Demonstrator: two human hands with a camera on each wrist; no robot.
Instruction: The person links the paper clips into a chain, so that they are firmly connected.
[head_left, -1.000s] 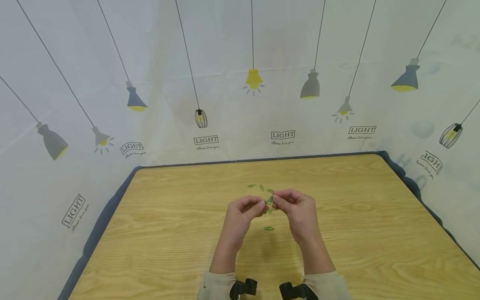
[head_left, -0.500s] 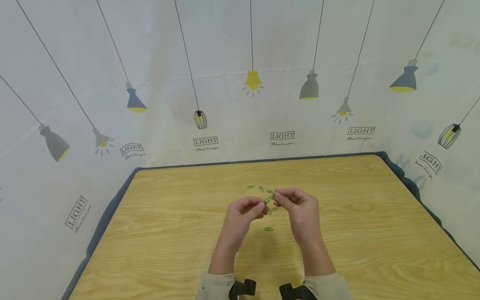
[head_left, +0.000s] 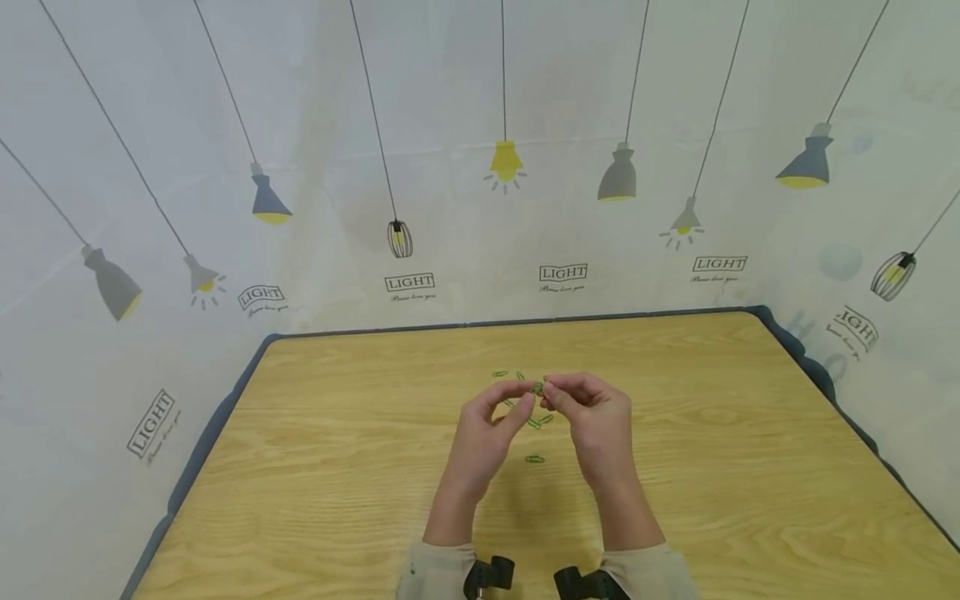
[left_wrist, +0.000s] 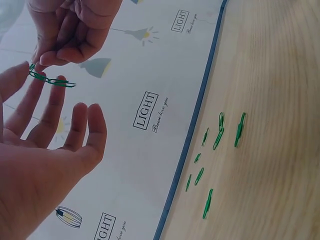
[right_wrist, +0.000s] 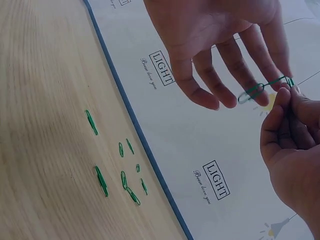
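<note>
My left hand [head_left: 480,433] and right hand [head_left: 603,425] meet fingertip to fingertip above the table in the head view. Between them is a short chain of green paper clips [left_wrist: 62,83], its free end hanging across the left fingers in the left wrist view. The left thumb and index finger pinch it near one end, other fingers spread. In the right wrist view, the right thumb and index finger grip a green paper clip [right_wrist: 289,81] at that same end, the other fingers curled in. Fingertips partly hide the joint between the clips.
Several loose green paper clips [left_wrist: 240,130] lie on the wooden table [head_left: 337,467] beneath and beyond the hands. One paper clip [head_left: 535,459] lies nearer the wrists. A dark blue edging [head_left: 465,325] borders the table before a lamp-printed wall cover [head_left: 450,108].
My left hand has risen slightly, its thumb now pointing further up. The right hand has come back left, so the fingertips are closer together than half a second ago.
</note>
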